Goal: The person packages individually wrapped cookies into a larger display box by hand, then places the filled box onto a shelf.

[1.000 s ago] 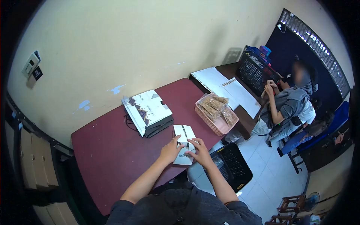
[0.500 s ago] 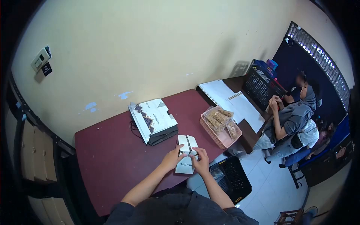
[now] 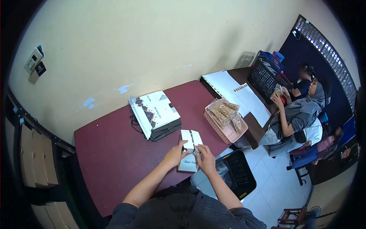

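A small white cardboard box (image 3: 188,165) printed "Idul Fitri" stands at the near edge of the maroon table. Its upper flaps (image 3: 191,136) point away from me, with a dark gap between them. My left hand (image 3: 175,155) grips the box's left side, thumb and fingers at the fold below the flaps. On the opposite side, my right hand (image 3: 206,159) holds it with fingers bent over the same fold. The fingers partly cover the fold and the end of the lettering. To the left, just beyond the box, lies a stack of flattened white paper bags (image 3: 158,112) with dark sides.
A pink basket (image 3: 228,138) of snack packets (image 3: 224,112) stands at the table's right edge. White papers (image 3: 225,87) and a black crate (image 3: 263,74) are on the dark desk. Another black crate (image 3: 242,171) sits below, right. A co-worker (image 3: 301,110) sits at right, holding a packet.
Both hands stay on the box, the fingers shifting slightly at its fold. The camera view has tilted a little. The co-worker's hands now hold up a small packet.
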{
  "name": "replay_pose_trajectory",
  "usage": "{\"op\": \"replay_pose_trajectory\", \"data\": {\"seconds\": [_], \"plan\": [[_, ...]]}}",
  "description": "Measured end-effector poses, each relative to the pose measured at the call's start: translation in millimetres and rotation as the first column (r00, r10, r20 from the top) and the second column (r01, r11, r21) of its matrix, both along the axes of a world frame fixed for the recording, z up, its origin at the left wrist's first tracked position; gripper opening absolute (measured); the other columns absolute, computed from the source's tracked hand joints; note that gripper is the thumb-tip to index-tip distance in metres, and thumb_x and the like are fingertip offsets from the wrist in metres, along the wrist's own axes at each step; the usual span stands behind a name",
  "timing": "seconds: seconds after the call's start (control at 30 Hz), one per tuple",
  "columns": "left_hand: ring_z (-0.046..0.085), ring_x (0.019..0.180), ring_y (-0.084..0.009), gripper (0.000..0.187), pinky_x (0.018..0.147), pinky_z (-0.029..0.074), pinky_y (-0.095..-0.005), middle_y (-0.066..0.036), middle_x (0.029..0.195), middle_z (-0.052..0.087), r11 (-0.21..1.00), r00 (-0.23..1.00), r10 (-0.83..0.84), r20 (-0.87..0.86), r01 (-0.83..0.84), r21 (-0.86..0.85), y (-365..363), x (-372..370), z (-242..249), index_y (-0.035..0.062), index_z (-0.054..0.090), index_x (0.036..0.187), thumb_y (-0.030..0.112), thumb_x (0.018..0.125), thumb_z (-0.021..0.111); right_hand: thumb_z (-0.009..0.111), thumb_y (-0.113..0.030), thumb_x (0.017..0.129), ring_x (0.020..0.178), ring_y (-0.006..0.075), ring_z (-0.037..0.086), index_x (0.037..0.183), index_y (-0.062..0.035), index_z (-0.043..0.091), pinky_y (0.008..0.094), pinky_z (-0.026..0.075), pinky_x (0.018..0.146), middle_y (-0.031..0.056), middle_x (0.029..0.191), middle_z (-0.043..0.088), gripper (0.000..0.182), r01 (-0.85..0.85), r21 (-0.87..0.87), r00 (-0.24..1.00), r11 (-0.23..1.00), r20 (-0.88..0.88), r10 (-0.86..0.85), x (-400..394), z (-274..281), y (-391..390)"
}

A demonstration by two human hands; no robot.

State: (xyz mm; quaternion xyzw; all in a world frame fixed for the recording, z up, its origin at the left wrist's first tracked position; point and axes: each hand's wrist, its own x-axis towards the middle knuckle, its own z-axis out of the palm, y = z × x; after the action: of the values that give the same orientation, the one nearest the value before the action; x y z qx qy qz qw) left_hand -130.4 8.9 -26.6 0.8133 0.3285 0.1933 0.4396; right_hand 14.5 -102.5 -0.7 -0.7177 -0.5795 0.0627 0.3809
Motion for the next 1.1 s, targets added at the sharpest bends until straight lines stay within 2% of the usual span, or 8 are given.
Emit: {"op": "replay_pose_trajectory", "data": {"seconds": [0.23, 0.53, 0.6, 0.73, 0.8, 0.9, 0.93, 1.1], "plan": [[0.063, 0.083, -0.0423, 0.053, 0.07, 0.049, -0.0471, -0.023, 0.083, 0.064, 1.0, 1.0, -0.003, -0.007, 0.003, -0.014, 4, 1, -5, 0.0134, 0.037, 0.13, 0.037, 0.088, 0.06, 0.066, -0.021, 0.082, 0.105, 0.0287, 0.058, 0.122, -0.0193, 0.059, 0.0373, 0.05, 0.083, 0.0086, 0.122, 0.054, 0.041, -0.108, -0.126, 0.994, 0.986, 0.011, 0.111, 11, 11, -3], [0.062, 0.087, -0.0436, 0.052, 0.074, 0.049, -0.0474, -0.025, 0.09, 0.064, 1.0, 1.0, -0.018, 0.005, 0.018, -0.01, -4, -2, 4, 0.0134, 0.037, 0.13, 0.033, 0.088, 0.06, 0.066, -0.02, 0.081, 0.094, 0.0285, 0.061, 0.116, -0.0173, 0.063, 0.0369, 0.051, 0.078, 0.0086, 0.111, 0.058, 0.034, -0.109, -0.139, 0.994, 0.984, -0.002, 0.11, 13, 11, -1], [0.061, 0.092, -0.0444, 0.051, 0.078, 0.049, -0.0456, -0.026, 0.099, 0.063, 1.0, 1.0, 0.016, -0.001, -0.016, -0.01, -6, -2, 2, 0.0139, 0.037, 0.13, 0.032, 0.089, 0.06, 0.067, -0.009, 0.08, 0.081, 0.0248, 0.063, 0.113, -0.0119, 0.064, 0.0329, 0.051, 0.071, 0.0104, 0.105, 0.059, 0.033, -0.097, -0.005, 0.993, 0.995, 0.07, 0.097, 10, 5, 3], [0.053, 0.111, -0.0416, 0.049, 0.093, 0.041, -0.0512, -0.026, 0.123, 0.052, 0.996, 0.992, 0.09, 0.087, -0.089, -0.019, -26, 2, 0, 0.0162, 0.038, 0.13, 0.029, 0.088, 0.06, 0.068, -0.008, 0.078, 0.081, 0.0252, 0.063, 0.108, -0.0098, 0.064, 0.0331, 0.051, 0.07, 0.0107, 0.101, 0.059, 0.03, -0.016, 0.073, 0.999, 0.997, 0.035, 0.014, 3, -13, 7], [0.04, 0.125, -0.0399, 0.046, 0.103, 0.025, -0.0619, -0.019, 0.137, 0.038, 0.871, 0.944, 0.289, 0.159, -0.329, 0.364, -48, 4, 0, 0.0161, 0.045, 0.127, 0.024, 0.086, 0.062, 0.068, -0.007, 0.078, 0.082, 0.0266, 0.063, 0.106, -0.0092, 0.064, 0.0342, 0.051, 0.07, 0.0106, 0.097, 0.059, 0.029, 0.001, 0.071, 0.999, 0.997, -0.033, 0.001, 2, -9, 9], [0.035, 0.127, -0.0361, 0.039, 0.104, 0.012, -0.068, -0.012, 0.132, 0.039, 0.791, 0.97, 0.182, 0.159, -0.24, 0.563, -57, -2, -23, 0.019, 0.053, 0.121, 0.022, 0.084, 0.064, 0.069, -0.008, 0.077, 0.083, 0.0282, 0.062, 0.107, -0.0094, 0.064, 0.0354, 0.051, 0.07, 0.0114, 0.097, 0.059, 0.03, -0.045, 0.085, 0.999, 0.995, 0.03, 0.043, 3, -5, 8], [0.039, 0.12, -0.0333, 0.028, 0.107, 0.013, -0.062, -0.011, 0.115, 0.044, 0.716, 0.975, 0.205, 0.09, -0.212, 0.665, -64, -4, -23, 0.0191, 0.061, 0.111, 0.024, 0.084, 0.065, 0.068, -0.007, 0.078, 0.086, 0.03, 0.062, 0.108, -0.01, 0.064, 0.0375, 0.051, 0.072, 0.0122, 0.099, 0.058, 0.031, -0.06, 0.068, 0.998, 0.996, 0.028, 0.058, 2, -2, 6], [0.042, 0.116, -0.0307, 0.027, 0.106, 0.02, -0.0595, -0.009, 0.112, 0.045, 0.697, 0.972, 0.228, 0.061, -0.206, 0.687, -65, -3, -37, 0.02, 0.063, 0.107, 0.027, 0.081, 0.067, 0.063, -0.012, 0.083, 0.096, 0.0342, 0.059, 0.113, -0.011, 0.061, 0.0419, 0.05, 0.079, 0.0149, 0.105, 0.057, 0.03, -0.044, -0.042, 0.998, 0.998, 0.032, 0.046, -6, -6, -3]]}}
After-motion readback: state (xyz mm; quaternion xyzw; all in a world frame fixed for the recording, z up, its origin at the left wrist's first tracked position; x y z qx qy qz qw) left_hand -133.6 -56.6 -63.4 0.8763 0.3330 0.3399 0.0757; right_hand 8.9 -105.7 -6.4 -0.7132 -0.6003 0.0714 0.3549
